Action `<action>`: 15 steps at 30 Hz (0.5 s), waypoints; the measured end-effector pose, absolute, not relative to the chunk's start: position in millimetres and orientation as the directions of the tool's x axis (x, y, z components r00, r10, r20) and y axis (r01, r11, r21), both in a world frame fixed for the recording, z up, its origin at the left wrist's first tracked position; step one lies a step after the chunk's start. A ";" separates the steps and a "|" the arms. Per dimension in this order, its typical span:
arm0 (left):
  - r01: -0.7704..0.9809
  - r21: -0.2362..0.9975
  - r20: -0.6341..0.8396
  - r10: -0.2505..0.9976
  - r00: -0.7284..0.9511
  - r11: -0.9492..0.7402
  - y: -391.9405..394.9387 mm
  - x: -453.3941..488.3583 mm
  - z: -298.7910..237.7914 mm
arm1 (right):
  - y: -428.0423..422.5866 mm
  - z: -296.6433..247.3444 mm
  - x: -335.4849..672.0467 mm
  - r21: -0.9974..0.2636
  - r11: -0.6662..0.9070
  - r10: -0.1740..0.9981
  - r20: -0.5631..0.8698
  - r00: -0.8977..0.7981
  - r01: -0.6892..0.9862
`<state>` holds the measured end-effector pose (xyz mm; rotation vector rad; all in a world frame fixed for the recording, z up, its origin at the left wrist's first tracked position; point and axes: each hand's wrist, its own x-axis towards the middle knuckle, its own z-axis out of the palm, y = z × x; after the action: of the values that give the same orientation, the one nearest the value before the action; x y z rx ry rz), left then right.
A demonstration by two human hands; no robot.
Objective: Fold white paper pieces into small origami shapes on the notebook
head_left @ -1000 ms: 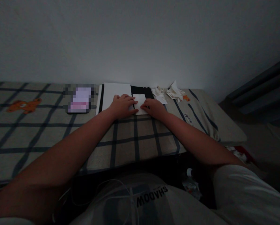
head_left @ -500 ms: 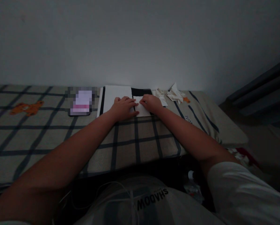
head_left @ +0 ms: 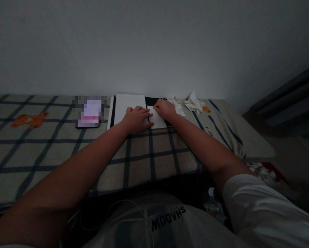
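Note:
A small white paper lies on a black surface with a row of white marks along its far edge. My left hand rests with fingers spread, its fingertips on the left edge of this paper and its palm side over a larger white sheet. My right hand is closed in a pinch at the paper's far edge; the fingertips are small and dim, but they appear to grip the paper. Crumpled white paper lies just right of my right hand.
A phone, its screen blurred, lies left of the sheets on a checked cloth. Behind stands a grey wall. Below the table edge at the right are a plastic bottle and a red container with paper scraps.
My right hand has moved slightly away from me and to the left, along the small paper to its far edge. My left hand stays in place.

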<state>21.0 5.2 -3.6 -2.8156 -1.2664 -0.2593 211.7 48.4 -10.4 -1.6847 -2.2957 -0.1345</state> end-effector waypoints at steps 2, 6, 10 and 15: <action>0.755 0.035 0.162 0.749 0.642 -0.655 4.5 21.5 -3.2 | 41.9 -9.8 212.2 -0.074 0.307 0.919 0.281 -0.275 0.949; 0.761 0.040 0.166 0.755 0.634 -0.647 4.2 21.7 -3.8 | 24.8 -9.1 214.9 -0.034 0.340 0.908 0.272 -0.319 0.940; 0.749 0.039 0.182 0.741 0.646 -0.662 4.5 21.3 -4.7 | 4.6 -8.4 218.2 -0.027 0.394 0.884 0.284 -0.371 0.919; 0.766 0.048 0.158 0.762 0.628 -0.641 4.2 21.7 -4.3 | -21.9 -4.6 220.4 -0.067 0.399 0.892 0.258 -0.370 0.915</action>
<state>21.7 4.2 -4.3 -2.8123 -1.3201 -0.2559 220.4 -21.9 -4.6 -1.5902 -2.4052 -0.1270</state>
